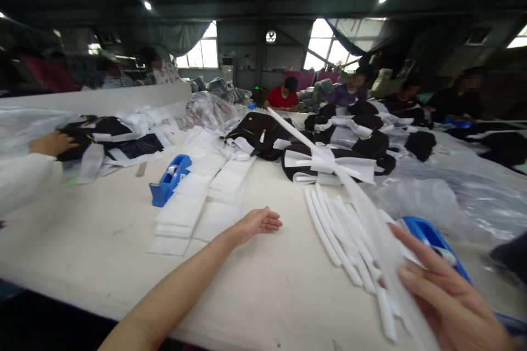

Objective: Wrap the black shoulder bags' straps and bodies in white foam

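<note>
My left hand [259, 223] hovers over or rests on the white table with fingers stretched out and nothing in it. At the right, my right hand [444, 285] grips a long white foam strip [358, 197], smeared by motion, which slants up and away to the left. Under that strip lies a bundle of white foam rods [329, 225]. Beyond the rods sits a black bag [296, 162] wrapped with white foam sheet. Stacks of flat white foam sheets [181, 208] lie left of my left hand.
One blue tape dispenser [171, 178] stands at the left, another blue tape dispenser [428, 233] beside my right hand. A co-worker's hand [53, 144] touches black bags [111, 131] at far left. Clear plastic bags [457, 208] spread at the right; several people sit farther back.
</note>
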Demonstrator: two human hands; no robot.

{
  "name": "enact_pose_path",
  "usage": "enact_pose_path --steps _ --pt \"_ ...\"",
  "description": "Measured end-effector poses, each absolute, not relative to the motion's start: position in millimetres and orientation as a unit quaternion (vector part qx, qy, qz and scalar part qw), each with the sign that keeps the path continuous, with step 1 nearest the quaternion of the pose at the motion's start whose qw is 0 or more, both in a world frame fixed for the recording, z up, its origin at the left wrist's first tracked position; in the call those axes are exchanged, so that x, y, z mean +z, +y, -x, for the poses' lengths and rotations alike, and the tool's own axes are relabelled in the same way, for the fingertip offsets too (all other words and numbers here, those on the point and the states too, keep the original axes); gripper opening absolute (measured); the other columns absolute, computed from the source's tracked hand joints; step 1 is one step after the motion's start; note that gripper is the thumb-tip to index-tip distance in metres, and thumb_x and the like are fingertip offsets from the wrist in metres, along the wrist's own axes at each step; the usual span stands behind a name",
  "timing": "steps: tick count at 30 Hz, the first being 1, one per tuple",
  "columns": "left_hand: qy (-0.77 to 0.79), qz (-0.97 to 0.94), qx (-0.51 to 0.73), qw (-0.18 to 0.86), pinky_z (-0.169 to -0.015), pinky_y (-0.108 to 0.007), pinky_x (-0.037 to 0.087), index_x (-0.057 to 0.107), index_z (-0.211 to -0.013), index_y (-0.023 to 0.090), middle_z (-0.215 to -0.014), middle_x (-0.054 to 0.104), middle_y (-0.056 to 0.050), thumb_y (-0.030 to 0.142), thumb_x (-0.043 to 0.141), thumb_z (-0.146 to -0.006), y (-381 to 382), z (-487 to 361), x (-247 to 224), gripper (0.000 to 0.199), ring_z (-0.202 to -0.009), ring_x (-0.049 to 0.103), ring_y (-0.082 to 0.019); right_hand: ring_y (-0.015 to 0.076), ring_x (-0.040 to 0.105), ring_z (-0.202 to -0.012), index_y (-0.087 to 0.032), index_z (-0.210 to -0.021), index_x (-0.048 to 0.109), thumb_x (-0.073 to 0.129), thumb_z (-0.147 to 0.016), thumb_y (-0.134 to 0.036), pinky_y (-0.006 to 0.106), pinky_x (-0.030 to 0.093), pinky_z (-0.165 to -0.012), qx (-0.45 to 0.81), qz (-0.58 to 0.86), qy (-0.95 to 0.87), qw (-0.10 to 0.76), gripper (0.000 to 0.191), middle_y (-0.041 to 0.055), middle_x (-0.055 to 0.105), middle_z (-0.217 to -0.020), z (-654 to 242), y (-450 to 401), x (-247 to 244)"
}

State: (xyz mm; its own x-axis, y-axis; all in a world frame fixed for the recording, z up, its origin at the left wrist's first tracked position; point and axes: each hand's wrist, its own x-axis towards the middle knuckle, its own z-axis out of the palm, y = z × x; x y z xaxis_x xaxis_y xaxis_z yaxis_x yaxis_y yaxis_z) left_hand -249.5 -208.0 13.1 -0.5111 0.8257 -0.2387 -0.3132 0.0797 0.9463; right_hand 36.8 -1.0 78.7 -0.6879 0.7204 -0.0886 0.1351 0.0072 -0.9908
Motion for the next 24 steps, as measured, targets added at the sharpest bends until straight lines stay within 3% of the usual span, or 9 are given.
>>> enact_pose_path --steps 3,6,9,12,14,18,21,24 --pt "0.519 -0.096 0.706 0.471 -0.095 -0.043 0.05 0.052 -0.128 0.011 -0.129 0.062 -0.021 0.064 0.028 -0.097 -216.0 262.2 17.7 0.066 -0.103 0.068 -0.025 0.0197 0.063 -0.065 -0.018 -0.146 0.046 0.078 -0.064 -0.053 0.028 0.049 -0.057 0.66 0.294 -0.681 0.122 0.094 -0.0006 0.061 -0.07 11.6 -16.8 55.8" --pt "0.504 -0.037 0.735 0.452 -0.088 -0.044 0.054 0.029 -0.146 0.014 -0.136 0.056 -0.024 0.064 0.023 -0.097 -215.6 269.9 18.1 0.07 -0.1 0.069 -0.026 0.0168 0.057 -0.056 -0.012 -0.148 0.04 0.072 -0.066 -0.05 0.027 0.044 -0.054 0.667 0.286 -0.686 0.057 0.096 -0.0039 0.057 -0.062 39.1 -31.0 19.3" --pt "0.543 -0.056 0.725 0.42 -0.086 -0.042 0.055 0.014 -0.153 0.016 -0.139 0.051 -0.025 0.058 0.041 -0.096 -207.2 270.4 11.7 0.076 -0.097 0.068 -0.024 0.0172 0.056 -0.055 -0.013 -0.148 0.04 0.066 -0.068 -0.048 0.028 0.043 -0.054 0.656 0.292 -0.696 0.028 0.092 -0.0038 0.057 -0.062 52.2 -40.3 -7.5" --pt "0.629 -0.103 0.694 0.334 -0.086 -0.04 0.055 0.004 -0.156 0.019 -0.143 0.044 -0.024 0.04 0.066 -0.086 -193.1 268.4 1.2 0.096 -0.096 0.066 -0.021 0.0168 0.056 -0.058 -0.015 -0.146 0.042 0.061 -0.071 -0.043 0.027 0.042 -0.054 0.638 0.291 -0.713 0.015 0.083 -0.0025 0.058 -0.067 61.0 -45.8 -16.3" --pt "0.702 -0.153 0.646 0.259 -0.088 -0.038 0.055 0.013 -0.156 0.021 -0.146 0.04 -0.022 0.029 0.072 -0.079 -182.1 268.9 -5.1 0.098 -0.099 0.064 -0.021 0.0156 0.053 -0.057 -0.014 -0.146 0.04 0.059 -0.073 -0.04 0.026 0.039 -0.054 0.627 0.292 -0.721 0.021 0.081 -0.0031 0.056 -0.067 68.5 -48.0 -15.7" --pt "0.778 -0.224 0.554 0.193 -0.098 -0.038 0.051 0.044 -0.143 0.017 -0.149 0.038 -0.018 0.013 0.069 -0.07 -163.0 274.1 -8.5 0.077 -0.114 0.059 -0.025 0.0136 0.044 -0.052 -0.008 -0.145 0.039 0.055 -0.072 -0.032 0.026 0.032 -0.05 0.596 0.31 -0.738 0.058 0.078 -0.0057 0.048 -0.061 91.3 -52.1 -9.7" --pt "0.804 -0.274 0.506 0.151 -0.117 -0.044 0.032 0.051 -0.138 0.014 -0.159 0.026 -0.018 0.015 0.067 -0.072 -156.5 274.0 -2.7 0.068 -0.14 0.038 -0.032 0.0129 0.039 -0.048 -0.005 -0.14 0.043 0.052 -0.071 -0.027 0.026 0.03 -0.048 0.581 0.309 -0.751 0.06 0.074 -0.0073 0.044 -0.057 111.1 -53.5 -6.8" --pt "0.827 -0.394 0.382 0.123 -0.124 -0.048 0.012 0.054 -0.136 0.013 -0.16 0.03 -0.016 0.028 0.064 -0.08 -157.2 267.8 2.7 0.059 -0.149 0.022 -0.034 0.0148 0.047 -0.05 -0.006 -0.135 0.048 0.049 -0.074 -0.026 0.026 0.037 -0.05 0.539 0.296 -0.785 0.083 0.064 -0.0058 0.048 -0.057 124.7 -51.9 -10.7"
